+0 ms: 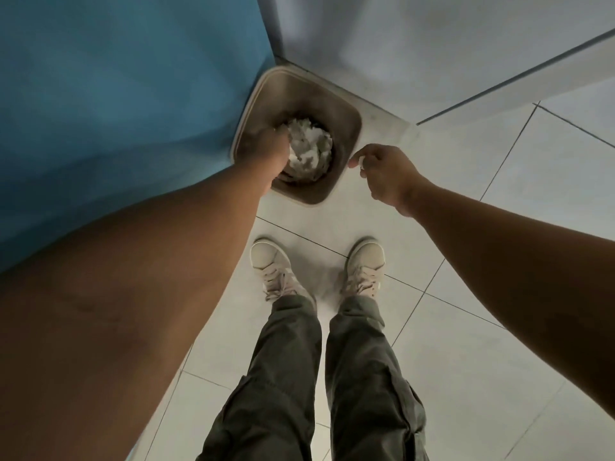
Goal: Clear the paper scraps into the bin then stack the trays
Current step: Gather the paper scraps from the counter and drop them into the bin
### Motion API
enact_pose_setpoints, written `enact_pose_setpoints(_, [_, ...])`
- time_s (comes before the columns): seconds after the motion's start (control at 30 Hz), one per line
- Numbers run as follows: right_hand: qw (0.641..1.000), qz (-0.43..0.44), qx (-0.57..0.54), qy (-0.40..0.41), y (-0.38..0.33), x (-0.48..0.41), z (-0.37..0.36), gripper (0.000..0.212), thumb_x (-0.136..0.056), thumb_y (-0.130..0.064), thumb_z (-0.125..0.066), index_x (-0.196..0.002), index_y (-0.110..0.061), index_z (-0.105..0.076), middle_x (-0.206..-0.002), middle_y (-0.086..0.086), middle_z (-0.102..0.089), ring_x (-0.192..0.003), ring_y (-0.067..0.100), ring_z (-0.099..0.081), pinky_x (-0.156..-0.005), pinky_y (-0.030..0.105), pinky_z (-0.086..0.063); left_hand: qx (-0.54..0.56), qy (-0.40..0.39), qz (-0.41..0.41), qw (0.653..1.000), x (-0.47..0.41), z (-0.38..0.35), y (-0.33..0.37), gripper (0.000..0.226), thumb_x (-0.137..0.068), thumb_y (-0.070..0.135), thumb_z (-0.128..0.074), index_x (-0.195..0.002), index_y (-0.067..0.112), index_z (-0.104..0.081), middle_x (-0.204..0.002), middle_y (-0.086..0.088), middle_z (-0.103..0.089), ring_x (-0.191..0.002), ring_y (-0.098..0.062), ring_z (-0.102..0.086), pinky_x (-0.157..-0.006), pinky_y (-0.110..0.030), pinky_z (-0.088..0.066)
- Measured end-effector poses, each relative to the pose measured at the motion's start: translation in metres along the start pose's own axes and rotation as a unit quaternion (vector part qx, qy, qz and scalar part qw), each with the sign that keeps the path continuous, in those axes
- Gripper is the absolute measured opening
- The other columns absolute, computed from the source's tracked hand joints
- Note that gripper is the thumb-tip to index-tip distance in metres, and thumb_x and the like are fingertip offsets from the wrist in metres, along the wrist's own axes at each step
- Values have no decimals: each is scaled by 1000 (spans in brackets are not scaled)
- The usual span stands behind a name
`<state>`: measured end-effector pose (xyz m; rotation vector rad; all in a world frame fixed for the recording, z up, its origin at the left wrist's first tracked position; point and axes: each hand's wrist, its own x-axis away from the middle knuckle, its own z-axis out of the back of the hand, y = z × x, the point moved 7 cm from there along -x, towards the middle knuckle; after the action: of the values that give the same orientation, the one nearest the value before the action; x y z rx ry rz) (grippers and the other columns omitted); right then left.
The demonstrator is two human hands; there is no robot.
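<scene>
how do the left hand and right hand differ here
The left hand reaches into the bin, down at the paper scraps; the right hand hangs outside its rim, above the floor. The left hand is blurred, its grip unclear; the right hand's curled fingers pinch a small white scrap. Both are bare.

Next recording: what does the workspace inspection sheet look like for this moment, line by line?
Surface: pale tiled floor with dark grout lines; the bin stands on it in a corner.
Job's things: tan bin, open, holding a heap of white paper scraps; trays: nothing seen.
Clutter: nothing seen.
Hands: left hand reaches into the bin at the scraps, blurred, grip unclear; right hand is beside the bin's rim, fingers curled, pinching a small white scrap.
Cables: nothing seen.
Surroundings: blue surface on the left, overlapping the bin's edge; pale wall behind; the person's pale shoes and olive trousers.
</scene>
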<state>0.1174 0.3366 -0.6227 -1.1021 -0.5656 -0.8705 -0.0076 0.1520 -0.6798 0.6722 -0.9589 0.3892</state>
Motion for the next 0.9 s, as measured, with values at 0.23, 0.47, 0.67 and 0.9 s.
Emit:
enact_pose_setpoints(0.23, [997,69,25,2,-48,-10,-20,40,-89,-2,-42,-114,-20,-68,-115,9,-66,-93,24,-60,-60,19,-42,-35,17,-79,996,33,2,1,35,-95,26,-47,-120,10,-65,-124,-23,-62,-116,-41,-57,-96,-47,-49])
enact_pose_setpoints(0.47, [991,99,87,-23,-72,-47,-55,36,-90,-8,-53,-123,-17,-64,-126,7,-64,-119,24,-57,-104,33,-45,-49,78,-130,987,32,30,3,27,-96,33,-48,-112,22,-66,-112,-8,-69,-104,-31,-63,-92,-43,-53])
enact_pose_setpoints(0.67, [971,123,201,-32,-63,-57,-77,61,-87,-19,-60,-144,-24,-41,-143,10,-48,-133,28,-44,-113,36,-34,-11,89,-120,989,29,41,-6,21,-89,29,-53,-104,23,-67,-109,-13,-70,-102,-37,-66,-85,-45,-55])
enact_pose_setpoints(0.9, [978,147,149,-4,-76,7,-29,49,-91,-26,-55,-140,-28,-48,-142,5,-51,-125,27,-51,-104,32,-42,-115,91,-170,974,78,45,14,25,-94,21,-54,-118,20,-62,-117,-1,-67,-105,-22,-62,-83,-27,-45])
